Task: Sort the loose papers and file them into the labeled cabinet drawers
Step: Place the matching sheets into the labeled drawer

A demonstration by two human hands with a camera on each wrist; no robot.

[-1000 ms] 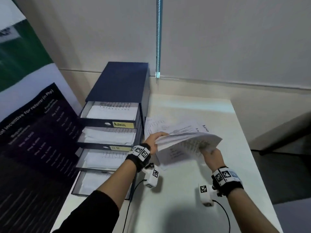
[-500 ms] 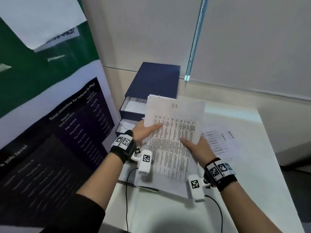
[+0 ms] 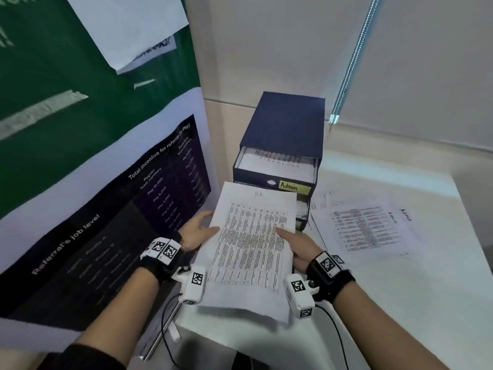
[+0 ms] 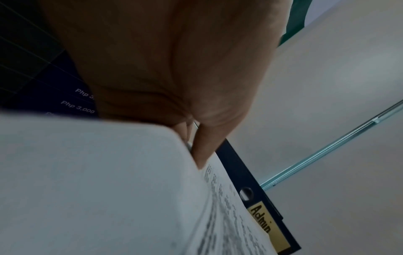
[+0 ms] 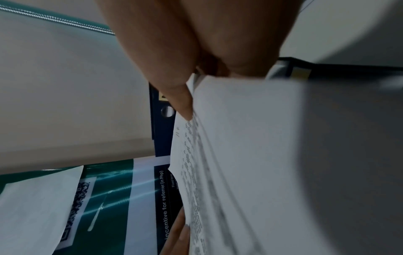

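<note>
A stack of printed sheets (image 3: 250, 244) hangs level in front of the dark blue drawer cabinet (image 3: 285, 121). My left hand (image 3: 198, 232) pinches the stack's left edge, thumb on top, and my right hand (image 3: 296, 243) pinches the right edge the same way. The wrist views show each thumb (image 4: 202, 146) (image 5: 183, 101) lying on the printed page (image 4: 229, 215) (image 5: 218, 172). The top drawer (image 3: 277, 166), labelled "Admin" (image 3: 289, 186), stands pulled out with paper inside. The held stack hides the lower drawers.
More loose papers (image 3: 365, 228) marked "Admin" lie on the white table (image 3: 400, 303) right of the cabinet. A large poster banner (image 3: 93, 182) stands close on the left. A blind cord (image 3: 352, 62) hangs behind the cabinet.
Both hands have turned the stack flat, print side up, and carried it left from above the table to the front of the cabinet, then a little lower. The head view swung left.
</note>
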